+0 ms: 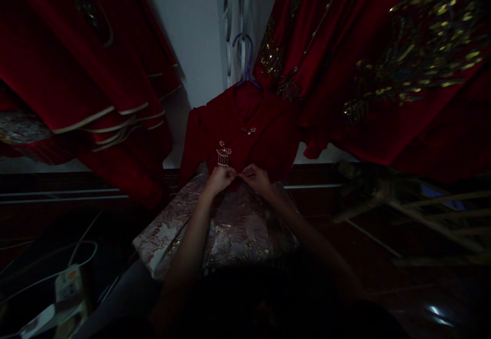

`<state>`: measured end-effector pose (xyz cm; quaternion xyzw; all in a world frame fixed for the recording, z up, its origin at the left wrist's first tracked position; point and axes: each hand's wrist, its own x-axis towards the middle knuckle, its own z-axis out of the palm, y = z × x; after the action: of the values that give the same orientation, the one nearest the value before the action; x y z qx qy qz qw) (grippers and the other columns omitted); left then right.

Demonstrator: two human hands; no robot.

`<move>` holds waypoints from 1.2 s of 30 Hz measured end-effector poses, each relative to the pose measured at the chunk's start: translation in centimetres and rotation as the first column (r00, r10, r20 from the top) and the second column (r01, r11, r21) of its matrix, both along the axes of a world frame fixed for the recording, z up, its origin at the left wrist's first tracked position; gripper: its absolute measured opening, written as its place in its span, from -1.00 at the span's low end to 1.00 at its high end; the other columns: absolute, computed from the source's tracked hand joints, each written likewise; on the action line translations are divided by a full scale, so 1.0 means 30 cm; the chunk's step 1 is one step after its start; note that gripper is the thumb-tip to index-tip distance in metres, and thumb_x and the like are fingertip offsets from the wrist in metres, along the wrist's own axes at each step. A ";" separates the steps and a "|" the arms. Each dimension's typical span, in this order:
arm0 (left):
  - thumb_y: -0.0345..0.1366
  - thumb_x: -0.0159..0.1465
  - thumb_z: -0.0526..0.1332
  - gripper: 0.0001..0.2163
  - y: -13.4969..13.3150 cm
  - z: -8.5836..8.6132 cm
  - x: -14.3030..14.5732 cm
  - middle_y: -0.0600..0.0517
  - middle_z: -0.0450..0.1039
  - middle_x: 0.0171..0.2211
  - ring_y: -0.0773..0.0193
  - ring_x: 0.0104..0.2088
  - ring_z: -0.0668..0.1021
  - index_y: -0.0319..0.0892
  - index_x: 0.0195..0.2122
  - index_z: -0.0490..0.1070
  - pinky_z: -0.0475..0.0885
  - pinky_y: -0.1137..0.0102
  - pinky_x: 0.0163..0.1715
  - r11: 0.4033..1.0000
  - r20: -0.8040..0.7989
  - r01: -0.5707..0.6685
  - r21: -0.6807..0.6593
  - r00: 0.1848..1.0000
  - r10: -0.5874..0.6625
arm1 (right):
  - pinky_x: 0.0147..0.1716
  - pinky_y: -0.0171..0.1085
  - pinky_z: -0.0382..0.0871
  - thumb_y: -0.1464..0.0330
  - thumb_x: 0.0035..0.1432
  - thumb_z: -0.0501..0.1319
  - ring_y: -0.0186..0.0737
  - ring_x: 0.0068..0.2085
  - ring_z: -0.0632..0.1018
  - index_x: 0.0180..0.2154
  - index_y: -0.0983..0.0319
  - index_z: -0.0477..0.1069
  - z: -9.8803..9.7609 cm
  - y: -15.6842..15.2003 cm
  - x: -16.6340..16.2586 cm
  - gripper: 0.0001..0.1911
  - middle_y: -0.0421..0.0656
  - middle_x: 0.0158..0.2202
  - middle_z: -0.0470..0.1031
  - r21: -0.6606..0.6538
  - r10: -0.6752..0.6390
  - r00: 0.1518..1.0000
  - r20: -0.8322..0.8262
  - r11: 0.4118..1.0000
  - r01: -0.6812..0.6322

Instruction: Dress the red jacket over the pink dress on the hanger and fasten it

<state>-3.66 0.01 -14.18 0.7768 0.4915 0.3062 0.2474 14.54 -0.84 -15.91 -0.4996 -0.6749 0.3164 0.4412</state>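
A red long-sleeved jacket (pixel 268 129) hangs in the middle on a purple hanger (pixel 248 65). A beaded brooch-like ornament with dangling strands (pixel 223 155) sits on its chest, and a small beaded clasp (pixel 249 131) lies below the neckline. Under the jacket a shiny pinkish brocade skirt (pixel 238 231) spreads out. My left hand (pixel 221 179) is closed in a pinch at the jacket's lower front. My right hand (pixel 258 179) pinches the same spot from the other side, fingertips almost meeting. Anything small between the fingertips is too dark to make out.
Red garments with pale trim (pixel 95 119) hang on the left, and a red garment with gold sequins (pixel 422 73) hangs on the right. A wooden chair-like frame (pixel 422 216) stands at right. A power strip (pixel 69 288) with white cables lies at lower left.
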 end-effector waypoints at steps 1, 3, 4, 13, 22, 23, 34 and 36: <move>-0.42 0.14 0.15 -0.81 0.000 0.001 -0.001 -0.02 0.59 -0.38 0.28 -0.40 0.56 -0.22 -0.33 0.57 0.35 0.47 -0.37 1.000 -0.015 -0.001 0.009 1.000 0.001 | -0.35 -0.32 0.49 0.25 0.01 0.28 -0.31 -0.38 0.58 -0.37 0.19 0.38 0.000 0.000 -0.002 -0.82 -0.21 -0.42 0.54 0.004 -0.013 1.000 0.006 1.000 0.013; -0.42 0.16 0.14 -0.80 0.001 0.002 -0.004 -0.02 0.59 -0.39 0.28 -0.42 0.55 -0.20 -0.33 0.57 0.35 0.46 -0.37 1.000 -0.039 0.005 0.023 0.999 -0.004 | -0.35 -0.32 0.49 0.24 0.00 0.28 -0.31 -0.38 0.57 -0.38 0.19 0.38 0.000 -0.001 -0.004 -0.82 -0.21 -0.43 0.54 0.017 -0.031 0.999 0.014 0.999 0.031; -0.41 0.17 0.14 -0.80 0.002 0.002 -0.006 -0.02 0.59 -0.38 0.28 -0.41 0.55 -0.20 -0.33 0.57 0.35 0.46 -0.36 0.999 -0.044 0.013 0.029 0.999 -0.012 | -0.35 -0.32 0.48 0.24 0.00 0.28 -0.31 -0.39 0.57 -0.38 0.19 0.38 -0.002 0.000 -0.004 -0.82 -0.21 -0.43 0.55 0.019 -0.033 0.999 0.014 0.999 0.032; -0.39 0.18 0.16 -0.86 0.016 -0.023 -0.011 -0.01 0.53 -0.30 0.28 -0.28 0.54 -0.18 -0.27 0.48 0.39 0.42 -0.23 0.997 0.110 0.009 0.072 0.994 -0.017 | -0.37 -0.34 0.45 0.27 0.01 0.27 -0.34 -0.41 0.53 -0.28 0.19 0.37 -0.014 0.023 0.018 -0.78 -0.22 -0.42 0.52 0.014 -0.042 0.998 0.044 0.999 0.042; -0.37 0.18 0.19 -0.87 0.019 -0.019 -0.053 0.02 0.47 -0.28 0.27 -0.27 0.50 -0.15 -0.27 0.49 0.36 0.39 -0.22 0.994 0.071 -0.034 0.102 0.997 0.027 | -0.47 -0.34 0.45 0.30 0.07 0.17 -0.34 -0.44 0.53 -0.29 0.21 0.36 0.123 0.049 0.137 -0.85 -0.20 -0.40 0.49 0.016 -0.084 0.982 -0.171 0.996 0.088; -0.35 0.17 0.21 -0.87 0.017 -0.020 -0.049 0.02 0.47 -0.27 0.26 -0.25 0.50 -0.13 -0.26 0.50 0.36 0.39 -0.20 0.995 0.062 -0.006 0.100 0.998 -0.001 | -0.48 -0.35 0.45 0.30 0.07 0.17 -0.33 -0.43 0.53 -0.30 0.21 0.36 0.128 0.049 0.139 -0.86 -0.20 -0.41 0.48 0.011 -0.077 0.977 -0.197 0.997 0.081; -0.30 0.14 0.29 -0.89 0.011 -0.039 -0.022 0.01 0.46 -0.28 0.23 -0.22 0.49 -0.16 -0.32 0.44 0.36 0.37 -0.17 0.987 -0.011 0.022 0.159 1.000 -0.020 | -0.17 -0.24 0.45 0.24 0.01 0.29 -0.31 -0.24 0.53 -0.19 0.22 0.31 0.003 0.037 0.054 -0.67 -0.13 -0.20 0.47 -0.054 0.233 0.969 -0.085 0.970 -0.238; -0.31 0.14 0.28 -0.90 0.008 -0.033 -0.022 0.01 0.48 -0.30 0.25 -0.25 0.50 -0.17 -0.32 0.43 0.36 0.39 -0.21 0.988 0.006 0.023 0.154 1.000 -0.025 | -0.18 -0.24 0.45 0.23 0.01 0.29 -0.31 -0.23 0.54 -0.19 0.21 0.30 -0.004 0.030 0.044 -0.66 -0.13 -0.20 0.47 -0.044 0.244 0.966 -0.089 0.968 -0.248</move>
<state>-4.31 0.26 -15.18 0.7981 0.4561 0.3433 0.1925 15.85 0.06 -16.04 -0.4103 -0.7040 0.4074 0.4124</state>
